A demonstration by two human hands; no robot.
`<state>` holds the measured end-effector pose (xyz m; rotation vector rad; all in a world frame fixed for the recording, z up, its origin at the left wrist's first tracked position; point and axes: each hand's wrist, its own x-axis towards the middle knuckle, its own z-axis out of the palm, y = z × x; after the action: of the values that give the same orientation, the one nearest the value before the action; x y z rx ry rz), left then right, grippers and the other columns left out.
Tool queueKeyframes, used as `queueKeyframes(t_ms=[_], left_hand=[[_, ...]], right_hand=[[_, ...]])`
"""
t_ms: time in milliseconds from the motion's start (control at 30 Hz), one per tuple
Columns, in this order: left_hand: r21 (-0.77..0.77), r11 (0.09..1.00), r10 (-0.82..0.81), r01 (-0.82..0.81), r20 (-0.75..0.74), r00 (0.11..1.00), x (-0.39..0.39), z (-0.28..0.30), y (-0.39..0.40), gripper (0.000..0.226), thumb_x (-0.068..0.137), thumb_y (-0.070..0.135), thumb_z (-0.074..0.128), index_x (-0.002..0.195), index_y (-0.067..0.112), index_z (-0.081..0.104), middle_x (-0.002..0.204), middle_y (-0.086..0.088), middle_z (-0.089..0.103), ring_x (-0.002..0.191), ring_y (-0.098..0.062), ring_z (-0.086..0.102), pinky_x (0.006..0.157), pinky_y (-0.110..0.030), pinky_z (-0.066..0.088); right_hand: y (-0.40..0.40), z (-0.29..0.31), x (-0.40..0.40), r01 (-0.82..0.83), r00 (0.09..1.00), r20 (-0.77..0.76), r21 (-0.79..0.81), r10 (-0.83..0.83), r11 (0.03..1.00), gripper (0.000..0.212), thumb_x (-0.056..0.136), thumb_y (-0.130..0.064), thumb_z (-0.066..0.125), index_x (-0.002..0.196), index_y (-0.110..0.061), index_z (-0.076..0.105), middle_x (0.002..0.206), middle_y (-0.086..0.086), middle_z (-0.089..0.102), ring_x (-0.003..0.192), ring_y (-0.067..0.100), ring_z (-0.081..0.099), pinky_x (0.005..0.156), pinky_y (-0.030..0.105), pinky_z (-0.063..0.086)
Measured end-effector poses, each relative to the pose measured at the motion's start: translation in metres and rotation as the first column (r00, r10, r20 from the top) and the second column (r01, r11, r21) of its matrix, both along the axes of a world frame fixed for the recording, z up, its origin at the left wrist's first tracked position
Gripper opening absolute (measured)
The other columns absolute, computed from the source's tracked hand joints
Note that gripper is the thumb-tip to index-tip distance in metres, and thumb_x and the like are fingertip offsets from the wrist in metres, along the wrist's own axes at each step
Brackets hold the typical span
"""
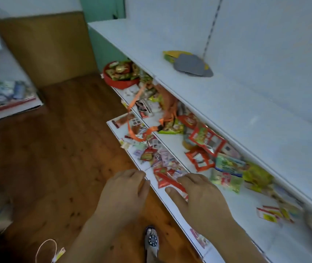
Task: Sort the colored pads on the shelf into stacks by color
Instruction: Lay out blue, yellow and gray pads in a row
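On the upper white shelf (227, 103) lies a small pile of pads: a grey pad (191, 66) on top, with a yellow pad (176, 54) showing under it at the back. Both of my hands hang low, far below that pile. My left hand (126, 190) hovers over the front edge of the bottom shelf with relaxed fingers and holds nothing. My right hand (198, 192) is spread above red snack packets (167, 180) on the bottom shelf; whether it touches them I cannot tell.
The lower shelves hold scattered snack packets (206, 141), an orange strap (145, 130) and a red bowl of sweets (121, 74). A cardboard box (45, 48) stands on the wooden floor (56, 158) to the left. A sandalled foot (151, 242) shows below.
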<state>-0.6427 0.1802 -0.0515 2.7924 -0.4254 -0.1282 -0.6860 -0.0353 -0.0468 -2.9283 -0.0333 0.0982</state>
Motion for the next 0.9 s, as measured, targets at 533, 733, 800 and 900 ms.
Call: queueKeyframes(t_ms=[533, 733, 800, 900], left_hand=[[0.022, 0.994, 0.106, -0.108, 0.082, 0.991, 0.248, 0.029, 0.068, 0.033, 0.105, 0.046, 0.048, 0.123, 0.029, 0.07, 0.122, 0.008, 0.071, 0.114, -0.021, 0.064, 0.089, -0.036, 0.054], [-0.03, 0.999, -0.027, 0.031, 0.117, 0.993, 0.346, 0.026, 0.083, 0.032, 0.105, 0.044, 0.053, 0.122, 0.026, 0.072, 0.117, 0.005, 0.073, 0.107, -0.019, 0.067, 0.086, -0.034, 0.057], [-0.039, 0.993, -0.102, 0.108, 0.118, 0.988, 0.387, 0.03, 0.091, 0.03, 0.104, 0.043, 0.056, 0.121, 0.023, 0.072, 0.116, 0.001, 0.074, 0.107, -0.023, 0.068, 0.086, -0.039, 0.058], [-0.08, 0.964, -0.241, 0.255, 0.148, 0.959, 0.439, 0.047, 0.088, 0.037, 0.105, 0.045, 0.049, 0.123, 0.022, 0.071, 0.116, 0.002, 0.073, 0.108, -0.024, 0.067, 0.087, -0.042, 0.058]], right_hand=[[0.067, 0.014, 0.264, -0.083, 0.996, 0.024, 0.095, 0.081, 0.992, 0.054, 0.096, -0.062, 0.035, 0.125, -0.03, 0.067, 0.12, -0.008, 0.068, 0.115, 0.018, 0.061, 0.093, 0.035, 0.056], [0.093, 0.024, 0.335, 0.011, 0.996, 0.088, 0.092, -0.02, 0.996, 0.057, 0.097, -0.06, 0.039, 0.126, -0.022, 0.07, 0.122, -0.001, 0.071, 0.117, 0.025, 0.063, 0.089, 0.043, 0.061], [0.107, 0.033, 0.358, 0.083, 0.988, 0.117, 0.105, -0.095, 0.991, 0.05, 0.098, -0.057, 0.046, 0.126, -0.022, 0.069, 0.121, -0.002, 0.07, 0.114, 0.024, 0.063, 0.091, 0.042, 0.06], [0.118, 0.053, 0.38, 0.199, 0.947, 0.225, 0.144, -0.228, 0.969, 0.04, 0.097, -0.052, 0.051, 0.117, -0.024, 0.072, 0.114, -0.003, 0.071, 0.106, 0.022, 0.065, 0.087, 0.041, 0.06]])
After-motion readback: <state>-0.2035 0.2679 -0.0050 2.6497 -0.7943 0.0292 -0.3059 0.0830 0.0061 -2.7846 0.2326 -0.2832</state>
